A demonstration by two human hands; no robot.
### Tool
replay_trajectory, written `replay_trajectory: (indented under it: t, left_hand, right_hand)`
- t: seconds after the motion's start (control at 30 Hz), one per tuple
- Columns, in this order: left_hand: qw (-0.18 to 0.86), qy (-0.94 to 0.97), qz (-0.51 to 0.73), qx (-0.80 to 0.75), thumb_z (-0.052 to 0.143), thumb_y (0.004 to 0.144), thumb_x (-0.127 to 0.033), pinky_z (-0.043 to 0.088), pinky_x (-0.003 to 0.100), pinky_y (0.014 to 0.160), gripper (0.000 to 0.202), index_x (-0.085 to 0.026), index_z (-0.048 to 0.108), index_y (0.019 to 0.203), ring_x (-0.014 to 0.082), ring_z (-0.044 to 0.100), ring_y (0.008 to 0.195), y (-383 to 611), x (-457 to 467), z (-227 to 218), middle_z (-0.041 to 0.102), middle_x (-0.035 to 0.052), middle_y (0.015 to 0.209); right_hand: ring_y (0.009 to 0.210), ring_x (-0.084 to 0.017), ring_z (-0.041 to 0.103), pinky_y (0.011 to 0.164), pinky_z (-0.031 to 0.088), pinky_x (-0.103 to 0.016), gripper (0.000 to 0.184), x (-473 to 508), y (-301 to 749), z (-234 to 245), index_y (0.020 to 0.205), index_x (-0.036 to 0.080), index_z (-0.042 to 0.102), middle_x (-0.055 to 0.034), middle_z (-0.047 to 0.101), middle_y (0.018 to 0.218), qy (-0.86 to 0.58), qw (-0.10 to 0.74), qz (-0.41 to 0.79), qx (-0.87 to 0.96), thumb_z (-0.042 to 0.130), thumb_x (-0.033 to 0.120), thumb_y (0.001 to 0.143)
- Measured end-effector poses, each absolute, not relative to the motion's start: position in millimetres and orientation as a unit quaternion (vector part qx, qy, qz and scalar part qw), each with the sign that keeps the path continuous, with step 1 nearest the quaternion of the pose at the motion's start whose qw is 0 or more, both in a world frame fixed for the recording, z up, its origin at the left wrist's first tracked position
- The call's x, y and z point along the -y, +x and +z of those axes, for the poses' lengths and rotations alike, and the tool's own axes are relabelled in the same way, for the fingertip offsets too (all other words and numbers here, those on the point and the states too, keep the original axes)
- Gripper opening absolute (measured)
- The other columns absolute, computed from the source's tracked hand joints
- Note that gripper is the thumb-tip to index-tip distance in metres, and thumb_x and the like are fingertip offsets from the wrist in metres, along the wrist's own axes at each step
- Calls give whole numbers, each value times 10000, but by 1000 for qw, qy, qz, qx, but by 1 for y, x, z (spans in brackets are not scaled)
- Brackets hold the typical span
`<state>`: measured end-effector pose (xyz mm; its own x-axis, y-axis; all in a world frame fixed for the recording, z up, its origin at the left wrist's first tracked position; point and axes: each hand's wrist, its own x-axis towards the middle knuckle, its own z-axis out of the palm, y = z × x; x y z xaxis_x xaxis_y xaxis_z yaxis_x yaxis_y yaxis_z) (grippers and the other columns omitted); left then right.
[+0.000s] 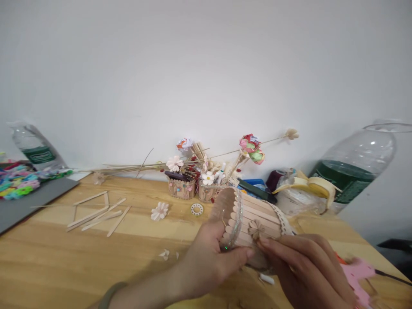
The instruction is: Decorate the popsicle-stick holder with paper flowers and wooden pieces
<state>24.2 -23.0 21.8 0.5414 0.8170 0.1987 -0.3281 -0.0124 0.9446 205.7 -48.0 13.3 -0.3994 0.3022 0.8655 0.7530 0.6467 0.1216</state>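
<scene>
Right-hand fingers (273, 244) lie nearly straight and close together along the lower side of a cylindrical pen holder clad in pale wooden craft sticks (257, 212). Their tips touch a small beige wooden flower (256, 229) on its wall. The right hand (309, 266) covers its own thumb, so I cannot tell whether it clasps the holder or only rests on it.

Left-hand fingers (225, 234) curl around the open end, with the thumb pressed against the side just below the flower. The left hand (209, 262) is closed on the holder and keeps it tipped on its side above the light wooden table (64, 257), at the near right of centre. A silver glitter band circles the held end and white lace circles the far one.

A greenish bangle (111, 294) sits on the left wrist. Beyond the holder stand two small stick-clad pots of paper flowers (193, 189), with a loose pale paper flower (160, 211) and a small white ring (196, 209) just before them. Loose craft sticks (96, 214) lie scattered to the left. A large clear plastic bottle with a green label (354, 167) leans at the right, and a smaller one (35, 148) stands far left.
</scene>
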Motion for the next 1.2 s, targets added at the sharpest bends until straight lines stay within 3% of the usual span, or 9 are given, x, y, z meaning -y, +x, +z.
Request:
replay_trajectory:
  t: [0.13,0.3,0.47,0.67,1.2]
  left_hand:
    - [684,545,429,-224,653,725,-210,487,269,829,198,-153,657,914,163,638,864,25,23,24,711,31,906]
    - [704,519,425,-234,711,680,-253,499,277,808,216,-137,656,854,156,643,789,25,25,23,712,38,831]
    - [704,517,426,-235,694,698,-234,501,289,818,220,-145,662,897,160,649,799,25,25,21,718,39,852]
    - [698,532,418,-236,675,718,-238,493,293,849,284,-143,660,985,200,640,936,24,26,21,717,55,926]
    - [691,540,417,-240,672,713,-254,490,326,860,323,-127,660,1010,228,637,947,25,26,19,711,83,952]
  right_hand:
    - [681,-131,536,579,434,-261,207,50,205,22,986,135,619,-39,588,805,-323,421,-243,812,549,36,818]
    - [574,-93,498,513,417,-231,125,49,196,36,854,180,590,9,541,671,-333,466,-276,772,546,65,828]
    - [552,-86,520,497,437,-224,120,49,191,39,861,166,588,3,578,646,-331,463,-249,783,567,62,805]
    - [549,-81,520,497,435,-210,143,49,191,38,854,153,602,2,595,630,-322,462,-247,788,574,32,783]
    - [523,-90,530,481,440,-220,113,49,192,36,859,155,607,-2,610,622,-323,453,-270,786,580,63,800]
